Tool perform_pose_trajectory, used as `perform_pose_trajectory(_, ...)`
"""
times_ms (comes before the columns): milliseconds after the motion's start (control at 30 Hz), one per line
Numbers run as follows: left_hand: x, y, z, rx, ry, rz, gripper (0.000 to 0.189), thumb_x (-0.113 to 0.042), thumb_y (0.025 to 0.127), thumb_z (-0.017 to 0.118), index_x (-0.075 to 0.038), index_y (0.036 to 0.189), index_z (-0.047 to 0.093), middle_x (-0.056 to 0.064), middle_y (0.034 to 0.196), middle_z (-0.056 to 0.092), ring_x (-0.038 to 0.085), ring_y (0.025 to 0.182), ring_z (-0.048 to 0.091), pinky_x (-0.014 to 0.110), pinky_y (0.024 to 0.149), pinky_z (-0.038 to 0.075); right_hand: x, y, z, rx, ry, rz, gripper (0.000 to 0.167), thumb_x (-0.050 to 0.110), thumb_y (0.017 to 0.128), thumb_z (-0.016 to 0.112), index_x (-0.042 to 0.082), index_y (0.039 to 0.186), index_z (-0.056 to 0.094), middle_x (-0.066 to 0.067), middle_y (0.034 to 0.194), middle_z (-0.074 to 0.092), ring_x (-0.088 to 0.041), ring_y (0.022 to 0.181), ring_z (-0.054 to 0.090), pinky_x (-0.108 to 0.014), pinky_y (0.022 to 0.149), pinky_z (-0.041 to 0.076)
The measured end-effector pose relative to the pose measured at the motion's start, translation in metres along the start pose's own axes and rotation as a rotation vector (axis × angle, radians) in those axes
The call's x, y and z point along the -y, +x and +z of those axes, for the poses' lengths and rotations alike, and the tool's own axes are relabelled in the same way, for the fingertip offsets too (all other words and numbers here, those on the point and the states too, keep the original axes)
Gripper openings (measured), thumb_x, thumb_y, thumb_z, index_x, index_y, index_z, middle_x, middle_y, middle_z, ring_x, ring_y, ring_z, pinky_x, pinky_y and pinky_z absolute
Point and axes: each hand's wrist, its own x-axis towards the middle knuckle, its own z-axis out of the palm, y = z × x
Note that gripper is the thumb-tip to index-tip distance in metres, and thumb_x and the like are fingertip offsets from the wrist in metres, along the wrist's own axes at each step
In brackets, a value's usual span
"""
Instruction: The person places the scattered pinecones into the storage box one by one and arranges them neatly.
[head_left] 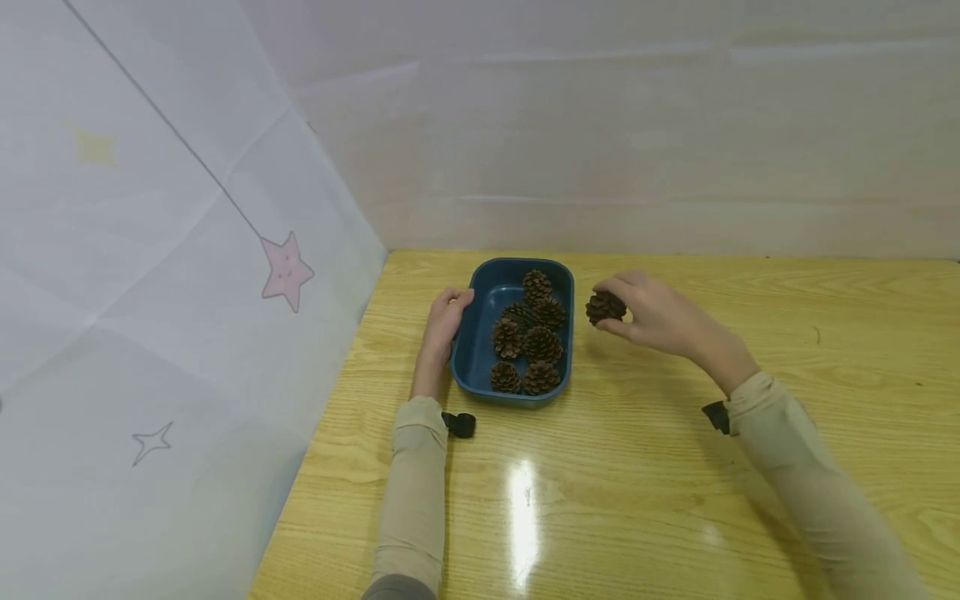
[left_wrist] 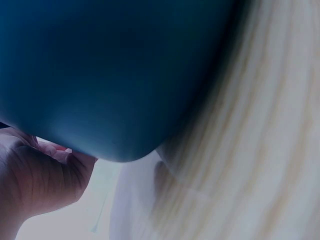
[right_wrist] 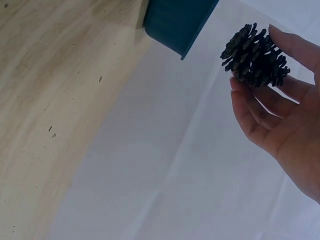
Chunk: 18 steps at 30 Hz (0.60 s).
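A dark blue plastic bin (head_left: pixel 474 360) stands on the table, with several brown pine cones (head_left: pixel 542 344) lying mostly along its right half. My left hand (head_left: pixel 444 323) grips the bin's left side, thumb at the rim; in the left wrist view the bin's outer wall (left_wrist: pixel 110 75) covers part of that hand (left_wrist: pixel 45 175). Just right of the bin, my right hand (head_left: pixel 660 318) pinches a single pine cone (head_left: pixel 606 307) between thumb and fingers. The right wrist view shows this cone (right_wrist: pixel 255 57) held at the fingertips, apart from the bin.
The yellow wood-grain table (head_left: pixel 637 500) extends to the right and toward me. White sheeting hangs along the back (head_left: pixel 600 150) and the left side (head_left: pixel 187 333), where stars are printed on it. A black wrist strap (head_left: pixel 459 425) sits at the left cuff.
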Motion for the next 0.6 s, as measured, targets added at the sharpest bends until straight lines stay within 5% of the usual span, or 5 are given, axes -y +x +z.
perform_pose_trajectory(600, 0.001, 0.0, 0.0, -0.001, -0.006, 0.012, 0.03, -0.031, 0.105, 0.062, -0.005, 0.093, 0.055, 0.005, 0.082, 0.051, 0.018, 0.071, 0.051, 0.03, 0.068, 0.043, 0.004, 0.016, -0.006, 0.003, 0.016, 0.008, 0.047, 0.018, 0.097, 0.077, -0.007, 0.132, 0.06, -0.027, 0.124, 0.063, -0.042, 0.111, 0.062, -0.055, 0.091, 0.052)
